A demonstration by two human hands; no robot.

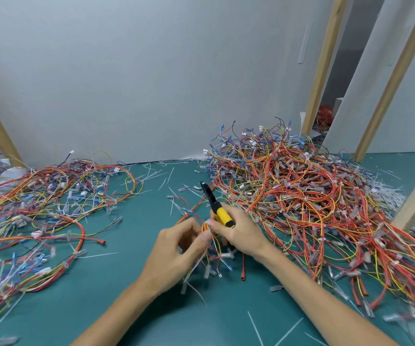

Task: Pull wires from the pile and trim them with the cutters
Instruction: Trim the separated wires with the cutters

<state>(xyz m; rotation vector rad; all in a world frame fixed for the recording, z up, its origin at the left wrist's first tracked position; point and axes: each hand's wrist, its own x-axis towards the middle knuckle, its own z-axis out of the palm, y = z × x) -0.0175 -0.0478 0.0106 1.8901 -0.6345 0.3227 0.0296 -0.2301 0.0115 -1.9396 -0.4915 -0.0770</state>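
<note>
Both hands meet mid-table: left hand [184,245] pinches a wire bundle [207,236], right hand [238,229] grips upward-pointing cutters [216,204].

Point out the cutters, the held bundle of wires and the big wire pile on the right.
cutters [222,216]: head view, on the yellow handle.
bundle of wires [205,227]: head view, on its bunched orange strands.
wire pile [301,191]: head view, near its middle.
</note>
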